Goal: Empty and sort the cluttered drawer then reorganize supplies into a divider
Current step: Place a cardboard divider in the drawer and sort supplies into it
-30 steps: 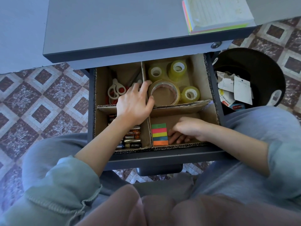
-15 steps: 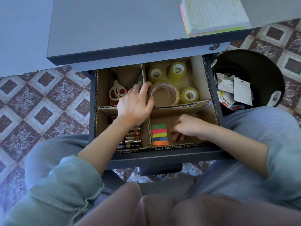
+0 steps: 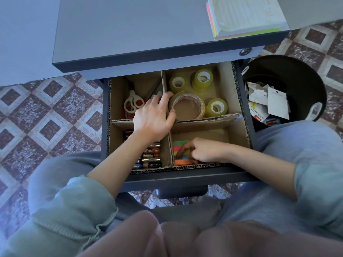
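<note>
Sticky notes point(image 3: 179, 145): a small pad of coloured strips lying flat in the near right compartment of the cardboard divider point(image 3: 204, 123), close to its middle wall.
Right hand point(image 3: 202, 151): fingers are curled down over the pad and the index finger lies across the strips. Whether the thumb pinches the pad's edge cannot be told.
Left hand point(image 3: 152, 117): spread flat, with the palm over the divider's centre crossing and the thumb against the big tape roll point(image 3: 187, 106).
Handling: the pad is probably very light, thin and bendy. It should slide easily on the cardboard, and loose strips could peel off or fan out.
Where to hold: lift one edge with a fingertip, then pinch across the two long sides so the stack stays together.
Other compartments: batteries point(image 3: 151, 156) are near left and scissors point(image 3: 132, 104) far left.
</note>
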Demonstrator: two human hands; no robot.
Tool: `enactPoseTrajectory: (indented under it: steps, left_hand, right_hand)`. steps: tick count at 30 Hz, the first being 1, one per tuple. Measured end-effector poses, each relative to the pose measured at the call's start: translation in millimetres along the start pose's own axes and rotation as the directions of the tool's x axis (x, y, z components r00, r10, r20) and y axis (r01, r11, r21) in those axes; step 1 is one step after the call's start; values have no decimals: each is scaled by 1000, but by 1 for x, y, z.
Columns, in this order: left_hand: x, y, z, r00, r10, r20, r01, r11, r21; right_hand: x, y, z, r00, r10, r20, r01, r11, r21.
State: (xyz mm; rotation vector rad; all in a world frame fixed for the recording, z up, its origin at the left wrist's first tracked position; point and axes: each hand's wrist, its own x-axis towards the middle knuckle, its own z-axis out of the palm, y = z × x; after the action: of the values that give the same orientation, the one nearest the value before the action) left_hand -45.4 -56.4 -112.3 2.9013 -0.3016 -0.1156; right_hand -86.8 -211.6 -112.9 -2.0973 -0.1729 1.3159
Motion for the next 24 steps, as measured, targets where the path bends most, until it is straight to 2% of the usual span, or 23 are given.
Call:
enactPoseTrajectory:
  steps: [18,24]
  left_hand:
    - [1,-2,4,999,22,-41,-22,1000,3]
    - [0,-3,1,999,29,-20,-29,1000,-3]
  right_hand:
    - [3,1,2,999,-18,26,19,1000,-12]
    - [-1,0,1,998,-53,-44,52,999,-12]
